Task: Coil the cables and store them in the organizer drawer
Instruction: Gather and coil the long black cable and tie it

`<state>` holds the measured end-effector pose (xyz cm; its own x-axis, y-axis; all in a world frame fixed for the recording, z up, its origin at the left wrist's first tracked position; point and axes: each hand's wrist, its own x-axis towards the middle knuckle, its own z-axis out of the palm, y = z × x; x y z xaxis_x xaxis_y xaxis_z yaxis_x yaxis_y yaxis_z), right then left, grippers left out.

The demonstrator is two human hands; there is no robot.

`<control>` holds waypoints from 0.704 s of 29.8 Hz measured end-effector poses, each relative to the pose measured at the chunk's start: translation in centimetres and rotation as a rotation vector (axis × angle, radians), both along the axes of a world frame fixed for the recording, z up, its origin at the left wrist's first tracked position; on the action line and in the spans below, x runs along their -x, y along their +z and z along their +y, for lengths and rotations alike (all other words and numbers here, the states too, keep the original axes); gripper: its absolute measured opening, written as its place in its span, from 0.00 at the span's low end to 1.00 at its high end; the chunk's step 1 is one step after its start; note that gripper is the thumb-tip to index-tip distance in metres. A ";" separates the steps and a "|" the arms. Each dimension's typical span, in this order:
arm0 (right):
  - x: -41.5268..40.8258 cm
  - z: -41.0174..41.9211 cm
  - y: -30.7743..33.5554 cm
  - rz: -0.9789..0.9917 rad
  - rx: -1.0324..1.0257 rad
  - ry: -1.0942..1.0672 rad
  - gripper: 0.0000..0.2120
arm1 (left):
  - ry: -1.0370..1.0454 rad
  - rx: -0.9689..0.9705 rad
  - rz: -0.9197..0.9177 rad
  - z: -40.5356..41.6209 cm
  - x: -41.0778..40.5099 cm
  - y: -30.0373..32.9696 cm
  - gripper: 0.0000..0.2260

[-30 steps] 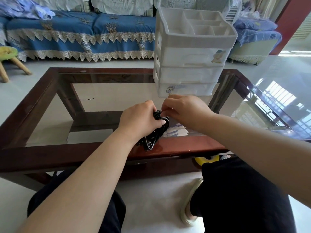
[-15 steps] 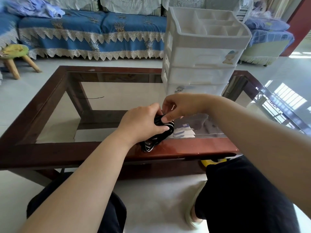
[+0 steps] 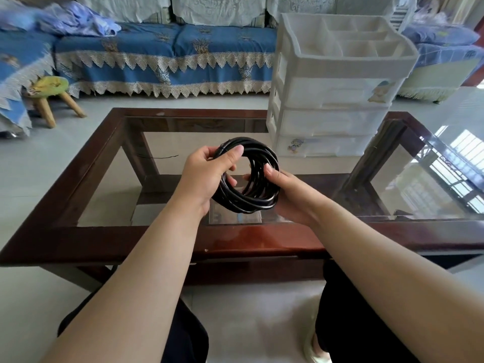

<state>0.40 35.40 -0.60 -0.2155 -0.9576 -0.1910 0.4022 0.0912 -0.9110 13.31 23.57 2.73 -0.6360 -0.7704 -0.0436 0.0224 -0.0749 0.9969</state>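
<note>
A black cable wound into a round coil of several loops is held up above the glass table. My left hand grips the coil's left side, thumb over the top loops. My right hand holds the coil's right and lower side, thumb pressed on the inner loops. Behind it stands a white plastic organizer with three shut drawers and an open divided tray on top.
The table has a dark wooden frame round a glass top. A thin dark wire piece lies on the glass at the left. A blue sofa and a small green stool stand beyond the table.
Both hands have lifted the cable off the table's near edge and turned it, so the coil now faces me as an open ring. The camera has shifted a little.
</note>
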 end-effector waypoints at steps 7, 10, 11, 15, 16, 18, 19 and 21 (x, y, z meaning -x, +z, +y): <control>-2.3 -0.9 -0.1 -0.261 0.033 -0.069 0.41 | 0.105 -0.198 0.189 -0.1 0.2 0.5 0.11; -2.5 -0.9 -0.1 -0.305 0.059 -0.028 0.35 | 0.141 -0.159 0.226 -0.1 0.2 0.2 0.13; -2.4 -0.9 0.0 -0.308 0.049 -0.031 0.32 | 0.151 -0.148 0.225 -0.2 0.3 0.1 0.14; -1.8 -1.3 -0.1 -0.284 -0.010 -0.186 0.15 | 0.133 -0.179 0.176 -0.2 0.4 -0.1 0.17; -1.5 -1.4 -0.1 -0.282 -0.017 -0.235 0.12 | 0.107 -0.186 0.153 -0.2 0.5 0.0 0.18; -1.0 -1.3 0.2 -0.289 -0.011 -0.320 0.11 | 0.030 -0.190 0.071 -0.5 0.5 0.1 0.19; -0.7 -1.1 0.4 -0.280 -0.005 -0.349 0.11 | -0.022 -0.194 0.025 -0.6 0.3 0.1 0.18; 0.2 -0.6 1.2 -0.190 -0.018 -0.373 0.10 | -0.095 -0.196 -0.044 -1.0 0.1 0.0 0.20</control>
